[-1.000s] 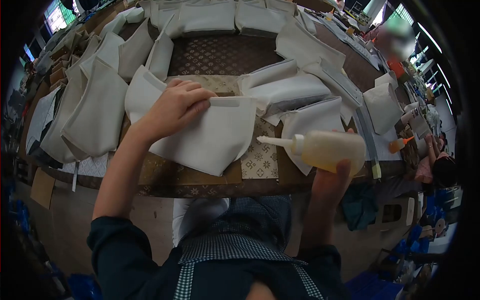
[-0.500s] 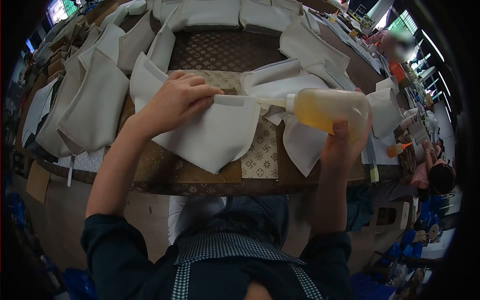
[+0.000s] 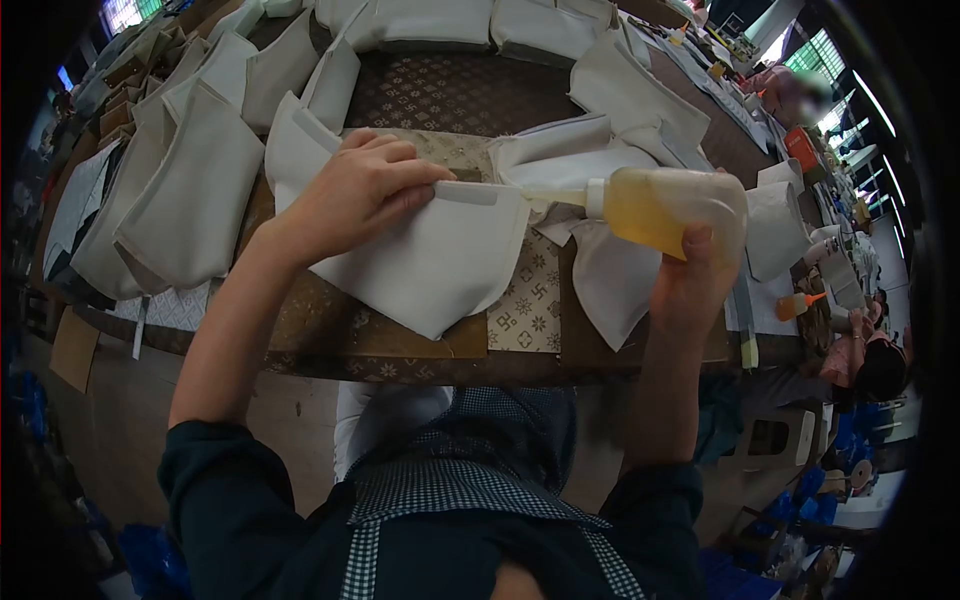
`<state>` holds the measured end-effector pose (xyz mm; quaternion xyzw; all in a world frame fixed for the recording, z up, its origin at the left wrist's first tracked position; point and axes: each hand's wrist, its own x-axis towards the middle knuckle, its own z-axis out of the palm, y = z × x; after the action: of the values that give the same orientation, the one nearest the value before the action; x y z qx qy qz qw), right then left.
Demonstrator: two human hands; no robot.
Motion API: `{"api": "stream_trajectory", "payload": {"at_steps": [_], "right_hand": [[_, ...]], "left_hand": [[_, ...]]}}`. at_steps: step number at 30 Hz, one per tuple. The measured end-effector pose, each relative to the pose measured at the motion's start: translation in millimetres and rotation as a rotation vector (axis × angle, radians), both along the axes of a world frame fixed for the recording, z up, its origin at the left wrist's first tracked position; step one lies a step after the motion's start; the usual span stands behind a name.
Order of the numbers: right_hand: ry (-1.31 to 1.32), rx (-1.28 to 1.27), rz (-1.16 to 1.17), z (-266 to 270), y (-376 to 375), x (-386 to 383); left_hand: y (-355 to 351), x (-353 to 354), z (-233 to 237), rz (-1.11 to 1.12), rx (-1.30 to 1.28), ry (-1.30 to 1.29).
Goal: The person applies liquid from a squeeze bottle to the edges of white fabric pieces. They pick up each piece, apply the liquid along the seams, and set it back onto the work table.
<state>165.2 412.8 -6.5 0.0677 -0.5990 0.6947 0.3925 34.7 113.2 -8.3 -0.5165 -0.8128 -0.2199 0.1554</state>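
My left hand (image 3: 365,195) is closed on the top edge of a white leather-like panel (image 3: 445,255), thumb in front and fingers over the back. The panel tapers to a rounded point toward me, and a narrow strip (image 3: 468,193) runs along its top edge. In my right hand (image 3: 690,290) is a clear squeeze bottle (image 3: 650,210) with yellowish liquid, lying nearly level. Its thin nozzle (image 3: 555,195) points left, tip right at the panel's upper right corner. Another white panel (image 3: 612,280) lies below the bottle.
Several white panels (image 3: 190,190) stand in a row at the left, and more (image 3: 435,22) line the back. A patterned cloth (image 3: 525,305) and brown boards (image 3: 395,335) cover the near table. At right are a small orange-tipped bottle (image 3: 790,306) and a person (image 3: 862,355).
The panel's top edge and my left hand have risen slightly. The squeeze bottle has shifted a little up and to the right, its nozzle staying by the panel's corner.
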Motion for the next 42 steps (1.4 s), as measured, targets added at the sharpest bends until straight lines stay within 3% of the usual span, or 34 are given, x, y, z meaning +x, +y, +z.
{"api": "stream_trajectory", "payload": {"at_steps": [29, 42], "right_hand": [[-0.140, 0.054, -0.052, -33.2, -3.8, 24.0], [-0.057, 0.005, -0.150, -66.2, -22.6, 42.4]], "left_hand": [[6.9, -2.4, -7.4, 0.123, 0.018, -0.026], [16.1, 1.2, 1.1, 0.241, -0.038, -0.092]]}}
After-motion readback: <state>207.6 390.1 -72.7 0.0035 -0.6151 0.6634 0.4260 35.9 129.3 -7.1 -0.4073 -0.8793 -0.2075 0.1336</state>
